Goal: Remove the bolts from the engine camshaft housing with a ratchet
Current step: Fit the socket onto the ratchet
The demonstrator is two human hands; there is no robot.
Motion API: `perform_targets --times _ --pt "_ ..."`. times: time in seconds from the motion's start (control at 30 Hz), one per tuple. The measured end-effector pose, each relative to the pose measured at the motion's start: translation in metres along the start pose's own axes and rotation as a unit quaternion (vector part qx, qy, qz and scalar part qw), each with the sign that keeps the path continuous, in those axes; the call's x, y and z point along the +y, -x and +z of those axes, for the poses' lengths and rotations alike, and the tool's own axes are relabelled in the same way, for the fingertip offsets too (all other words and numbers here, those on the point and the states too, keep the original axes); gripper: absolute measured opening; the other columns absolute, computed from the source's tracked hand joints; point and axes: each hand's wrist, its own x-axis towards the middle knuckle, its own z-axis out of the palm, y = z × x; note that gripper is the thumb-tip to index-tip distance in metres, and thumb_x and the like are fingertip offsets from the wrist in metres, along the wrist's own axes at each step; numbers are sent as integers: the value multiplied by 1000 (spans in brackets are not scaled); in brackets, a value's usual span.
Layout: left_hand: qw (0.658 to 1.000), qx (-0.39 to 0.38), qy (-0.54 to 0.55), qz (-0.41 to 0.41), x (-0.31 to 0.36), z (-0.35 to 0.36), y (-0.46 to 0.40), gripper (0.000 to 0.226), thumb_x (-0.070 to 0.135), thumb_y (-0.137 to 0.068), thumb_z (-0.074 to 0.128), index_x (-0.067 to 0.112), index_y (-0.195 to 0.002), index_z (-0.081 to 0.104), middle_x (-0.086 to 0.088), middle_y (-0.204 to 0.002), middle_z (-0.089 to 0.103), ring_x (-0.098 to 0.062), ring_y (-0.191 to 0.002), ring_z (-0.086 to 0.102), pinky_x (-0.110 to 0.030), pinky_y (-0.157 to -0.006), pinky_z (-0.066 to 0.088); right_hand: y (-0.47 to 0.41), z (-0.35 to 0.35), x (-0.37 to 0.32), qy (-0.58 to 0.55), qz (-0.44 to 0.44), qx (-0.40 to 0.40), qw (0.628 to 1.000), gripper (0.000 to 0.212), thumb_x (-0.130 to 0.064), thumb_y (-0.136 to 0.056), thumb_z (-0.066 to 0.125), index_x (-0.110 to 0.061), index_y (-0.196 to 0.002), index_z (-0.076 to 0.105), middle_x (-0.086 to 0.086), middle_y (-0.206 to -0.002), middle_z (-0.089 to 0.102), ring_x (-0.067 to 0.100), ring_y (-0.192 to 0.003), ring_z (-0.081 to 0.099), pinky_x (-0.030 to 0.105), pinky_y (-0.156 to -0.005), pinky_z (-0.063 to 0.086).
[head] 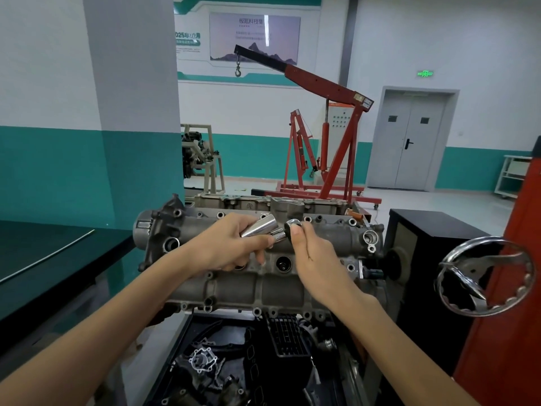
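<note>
Above housing (234,288), hands (231,244) on ratchet (263,230)

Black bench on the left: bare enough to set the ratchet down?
Yes: the black bench top shows bare apart from a thin rod. The tray below the camshaft housing is crowded with parts.

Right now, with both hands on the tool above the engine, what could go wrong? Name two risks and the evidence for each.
1. The left hand grips the ratchet handle while the right hand pinches its head in mid-air; a loose part might slip free and fall.
2. Directly below, the camshaft housing has an open round bore; a dropped piece could land inside and be hard to retrieve.
</note>
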Motion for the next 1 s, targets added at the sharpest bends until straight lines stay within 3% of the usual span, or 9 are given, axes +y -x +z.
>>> perform_targets --times 0.17,0.3,0.4,0.47,0.63,0.8,0.87,0.93,1.0 --pt "998 -45 26 -21 1 -4 -7 17 24 -89 60 9 -89 54 -3 -64 59 -7 -37 32 -14 -34 22 1 -1 -1 10 0 16 1000 32 -40 -98 23 -18 -96 46 1 -62 55 7 -53 51 23 -55 43" --pt "991 -91 88 -48 5 -9 -11 23 31 -80 64 9 -84 56 -3 -61 55 -6 -35 25 -10 -34 19 1 -7 -6 29 -16 17 999 33 -40 -98 23 -16 -99 45 -7 -57 49 -2 -51 50 14 -51 40" --pt "997 -65 32 -18 10 -7 -10 19 26 -87 62 9 -84 54 -1 -58 55 -7 -35 31 -12 -34 22 -2 -12 -10 20 -1 9 1000 29 -38 -99 24 -21 -85 42 -6 -62 49 -9 -56 50 7 -55 38" --pt "998 -18 -61 26 14 -3 -8 17 23 -91 58 10 -81 52 0 -57 57 -7 -36 39 -16 -34 28 -5 -16 -13 26 14 -4 1000 31 -40 -99 24 -23 -81 42 -4 -67 51 -7 -59 51 4 -57 37" --pt "932 75 -324 143 24 6 -3 18 24 -91 58 10 -80 54 -2 -69 60 -13 -56 52 -25 -53 37 -9 -24 -18 35 40 -27 998 34 -40 -100 25 -22 -80 46 -5 -73 54 0 -60 50 2 -57 35" --pt "840 133 -487 198 20 16 2 20 28 -95 47 16 -83 36 0 -76 53 -24 -64 51 -34 -54 32 -6 -25 -22 36 56 -18 998 39 -43 -100 22 -18 -85 49 -4 -77 53 -1 -67 51 13 -56 32" --pt "812 151 -518 224 16 16 3 21 27 -94 47 18 -84 31 -1 -78 54 -27 -64 53 -33 -52 30 -4 -25 -23 15 69 -23 997 41 -43 -100 21 -16 -88 50 -7 -67 50 -1 -57 51 15 -53 31" --pt "833 161 -470 245 14 13 5 20 24 -92 53 15 -83 38 -2 -75 56 -26 -61 53 -33 -51 33 -2 -27 -26 -67 102 -43 992 46 -44 -100 20 -13 -85 50 -9 -51 47 0 -37 43 11 -40 28" --pt "864 180 -400 248 11 10 7 15 18 -89 58 9 -85 47 -1 -71 56 -24 -60 52 -34 -52 37 -4 -35 -28 -238 163 -88 953 48 -43 -101 19 -10 -83 48 -4 -48 51 3 -31 33 15 -31 23"
